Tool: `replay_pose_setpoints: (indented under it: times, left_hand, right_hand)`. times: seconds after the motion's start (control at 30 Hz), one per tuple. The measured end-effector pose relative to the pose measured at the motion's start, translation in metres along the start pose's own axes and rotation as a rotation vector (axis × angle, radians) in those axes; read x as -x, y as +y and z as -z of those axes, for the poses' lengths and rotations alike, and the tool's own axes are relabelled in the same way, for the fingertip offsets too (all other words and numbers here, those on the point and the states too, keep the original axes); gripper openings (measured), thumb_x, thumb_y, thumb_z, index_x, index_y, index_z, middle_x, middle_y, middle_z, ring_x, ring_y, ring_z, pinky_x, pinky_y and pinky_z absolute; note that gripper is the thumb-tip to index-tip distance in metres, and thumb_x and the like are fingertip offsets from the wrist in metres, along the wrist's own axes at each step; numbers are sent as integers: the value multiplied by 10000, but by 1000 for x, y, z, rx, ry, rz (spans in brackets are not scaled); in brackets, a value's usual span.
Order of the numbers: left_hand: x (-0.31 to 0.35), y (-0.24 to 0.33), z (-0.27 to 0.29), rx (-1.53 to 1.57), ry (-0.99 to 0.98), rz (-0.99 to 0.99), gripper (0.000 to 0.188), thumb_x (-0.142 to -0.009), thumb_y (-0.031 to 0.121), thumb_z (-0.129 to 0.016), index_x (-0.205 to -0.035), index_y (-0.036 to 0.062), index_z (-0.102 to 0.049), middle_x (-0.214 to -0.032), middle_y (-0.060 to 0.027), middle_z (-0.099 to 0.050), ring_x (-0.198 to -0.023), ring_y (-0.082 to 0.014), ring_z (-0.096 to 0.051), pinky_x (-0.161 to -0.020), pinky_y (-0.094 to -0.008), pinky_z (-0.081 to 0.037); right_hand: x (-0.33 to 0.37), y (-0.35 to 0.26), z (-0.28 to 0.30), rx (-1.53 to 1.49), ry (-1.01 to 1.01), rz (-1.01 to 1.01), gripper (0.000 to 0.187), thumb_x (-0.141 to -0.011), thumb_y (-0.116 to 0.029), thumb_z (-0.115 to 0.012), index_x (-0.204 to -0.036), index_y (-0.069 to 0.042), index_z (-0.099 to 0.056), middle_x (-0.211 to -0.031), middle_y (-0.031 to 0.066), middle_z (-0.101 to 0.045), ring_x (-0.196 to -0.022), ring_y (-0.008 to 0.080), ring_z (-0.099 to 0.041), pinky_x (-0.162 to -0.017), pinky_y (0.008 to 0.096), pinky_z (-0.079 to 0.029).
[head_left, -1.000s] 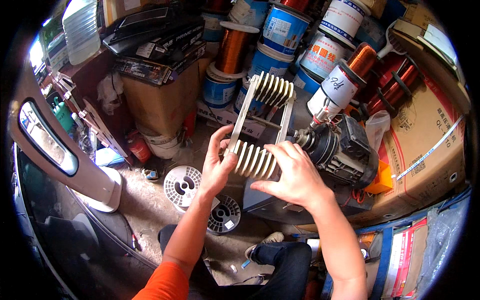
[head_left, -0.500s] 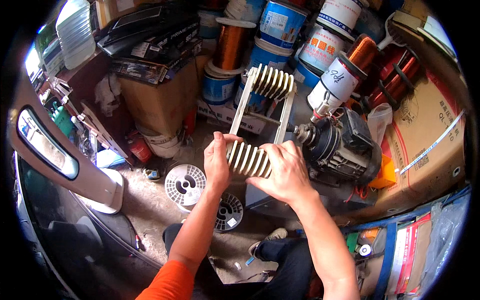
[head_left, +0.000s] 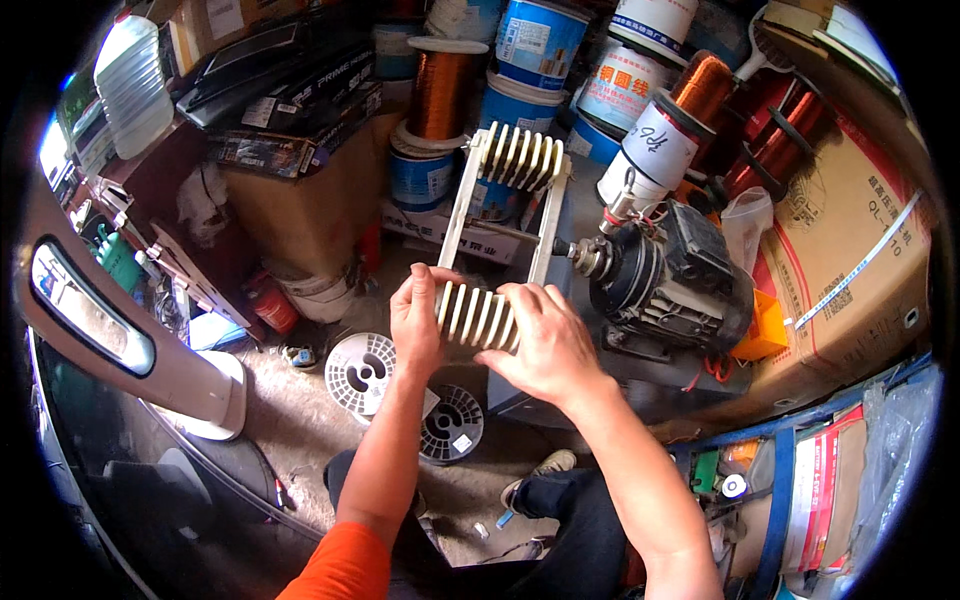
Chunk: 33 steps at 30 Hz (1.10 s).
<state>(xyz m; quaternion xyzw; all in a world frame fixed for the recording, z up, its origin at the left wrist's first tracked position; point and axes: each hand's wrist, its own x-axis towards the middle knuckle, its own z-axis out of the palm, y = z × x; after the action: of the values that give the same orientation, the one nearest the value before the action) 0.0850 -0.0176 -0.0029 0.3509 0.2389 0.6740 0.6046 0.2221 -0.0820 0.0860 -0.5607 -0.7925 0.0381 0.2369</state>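
Note:
A winding frame (head_left: 459, 212) with two pale side bars stands upright in front of me. Cream ribbed formers span both its ends: the near former (head_left: 474, 316) lies between my hands, the far former (head_left: 522, 160) is untouched. My left hand (head_left: 415, 322) is closed round the left end of the near former, thumb up. Around its right end my right hand (head_left: 548, 348) is closed, its fingers over the top and thumb beneath. Between the bars, a crossbar lines up with the shaft of a dark electric motor (head_left: 672, 285) at right.
Blue and white buckets (head_left: 540, 45) and copper wire spools (head_left: 440, 95) crowd the back. Empty spool flanges (head_left: 452, 425) lie on the floor below my hands. A large carton (head_left: 850, 260) stands at right, a beige pillar (head_left: 110, 330) at left.
The whole view has shifted slightly, so hands, frame and most of the background appear a little further left. Both hands keep the same hold on the near former.

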Motion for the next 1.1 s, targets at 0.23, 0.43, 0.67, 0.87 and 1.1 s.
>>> replay_pose_setpoints:
  times: [0.23, 0.43, 0.67, 0.87, 1.1]
  left_hand:
    - [3, 5, 9, -128, -32, -34, 365, -978, 302, -445, -1027, 0, -645, -968, -29, -619, -833, -77, -541, -754, -221, -433]
    - [48, 60, -13, -445, 152, -492, 257, -920, 165, -496, -1091, 8, -608, -1136, -98, -565, -1081, -157, -503, -945, -305, -383]
    - [215, 63, -95, 498, -1447, 621, 489, -844, 440, -608, -997, -24, -615, -954, -171, -607, -928, -308, -571, -832, -425, -438]
    - [286, 49, -121, 664, -1482, 700, 460, -890, 391, -576, -1070, -31, -548, -991, -126, -571, -940, -225, -533, -850, -356, -409]
    - [293, 59, -130, 496, -1565, 585, 325, -871, 258, -637, -1019, -28, -591, -977, -131, -606, -922, -261, -571, -813, -377, -453]
  right_hand:
    - [43, -4, 9, -215, 149, 76, 736, -704, -228, -769, -1306, -9, -406, -1263, 220, -464, -1102, 379, -525, -941, 408, -448]
    - [113, -11, -3, -805, 77, -435, 329, -844, -173, -655, -1097, 18, -568, -1015, 109, -605, -755, 132, -583, -651, 246, -489]
    - [164, -62, -37, -1858, -870, -492, 501, -941, -476, -419, -985, -26, -634, -974, 82, -629, -882, 164, -578, -816, 316, -446]
    - [212, -88, -34, -1528, -991, -238, 475, -950, -466, -431, -956, -34, -628, -885, 17, -617, -827, 92, -529, -755, 272, -423]
    - [236, -88, -3, -1330, -790, -404, 499, -911, -478, -515, -676, -45, -597, -594, -31, -531, -573, 65, -454, -526, 267, -374]
